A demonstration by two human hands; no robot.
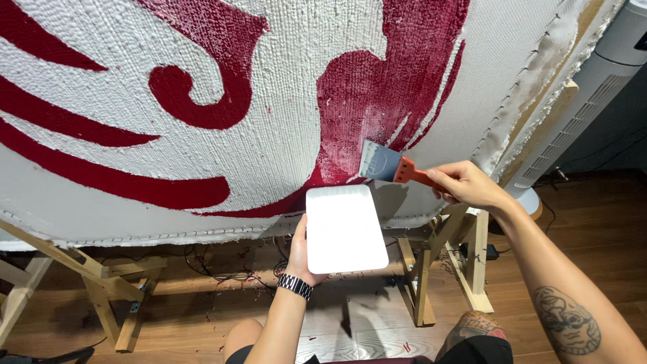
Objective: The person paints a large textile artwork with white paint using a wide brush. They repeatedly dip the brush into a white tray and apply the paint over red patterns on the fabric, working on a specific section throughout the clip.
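A big white textured canvas [283, 155] with red swirls [377, 87] fills the view, stretched on a wooden frame [101, 276] over a wood floor [593, 222]. A white fan [586, 101] stands at the right edge. The left hand [300, 253] grips a white tray [345, 229] from behind, just below the canvas. The right hand [465, 185] is closed on the orange handle of a scraper [391, 165], its blade touching the red patch.
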